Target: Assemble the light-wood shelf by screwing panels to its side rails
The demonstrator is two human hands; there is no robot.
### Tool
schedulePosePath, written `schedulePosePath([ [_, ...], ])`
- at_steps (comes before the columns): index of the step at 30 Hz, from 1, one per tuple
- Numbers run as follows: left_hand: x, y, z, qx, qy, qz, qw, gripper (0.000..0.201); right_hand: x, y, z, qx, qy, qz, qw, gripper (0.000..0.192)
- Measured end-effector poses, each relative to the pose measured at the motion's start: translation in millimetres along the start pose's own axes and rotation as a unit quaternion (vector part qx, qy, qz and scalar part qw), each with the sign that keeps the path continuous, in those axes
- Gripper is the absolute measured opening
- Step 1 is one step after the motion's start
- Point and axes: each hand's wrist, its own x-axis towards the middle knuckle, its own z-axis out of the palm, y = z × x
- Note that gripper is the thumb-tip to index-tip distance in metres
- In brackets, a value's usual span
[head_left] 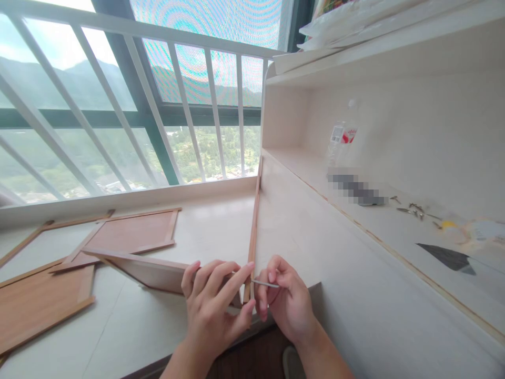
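Right hand (286, 305) pinches a thin metal pin (265, 284) between thumb and fingertips, its tip just beside the raw edge of the upright white panel (252, 237). Left hand (213, 305) has fingers curled and pressed around that panel's near end, where a leaning board (150, 271) meets it. Open floor lies left, with wood-backed panels (130, 234) lying flat near the window railing (118, 100). On the right, the open shelf (394, 231) holds a clear plastic bottle (341, 142) and loose screws (410, 209).
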Motion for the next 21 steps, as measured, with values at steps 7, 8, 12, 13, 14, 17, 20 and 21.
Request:
schedulePosePath([
  [7,-1,0,0.5,0.002,-0.005,-0.001,1.000,0.033,-1,3,2,-0.016,0.012,-0.022,1.000,0.022],
  [8,-1,0,0.4,0.003,-0.005,-0.002,1.000,0.033,-2,4,1,-0.032,0.018,-0.038,0.999,0.022],
  [12,-2,-1,0.0,0.001,-0.005,-0.007,1.000,0.034,-8,7,-11,-0.135,0.046,-0.129,0.981,0.018],
  [13,-2,-1,-0.1,0.000,-0.005,-0.007,1.000,0.034,-9,8,-14,-0.167,0.051,-0.149,0.973,0.018],
  [14,-2,-1,-0.3,-0.001,-0.005,-0.007,1.000,0.034,-11,8,-17,-0.199,0.055,-0.167,0.964,0.017],
  [17,-2,-1,-1.2,0.001,-0.004,-0.006,1.000,0.034,-14,6,-24,-0.281,0.063,-0.213,0.933,0.012],
  [20,-1,0,-2.9,0.002,-0.011,-0.010,1.000,0.034,-14,4,-25,-0.330,0.070,-0.248,0.908,0.010],
  [21,0,1,-3.5,0.002,-0.014,-0.010,1.000,0.034,-14,4,-26,-0.341,0.072,-0.254,0.902,0.010],
])
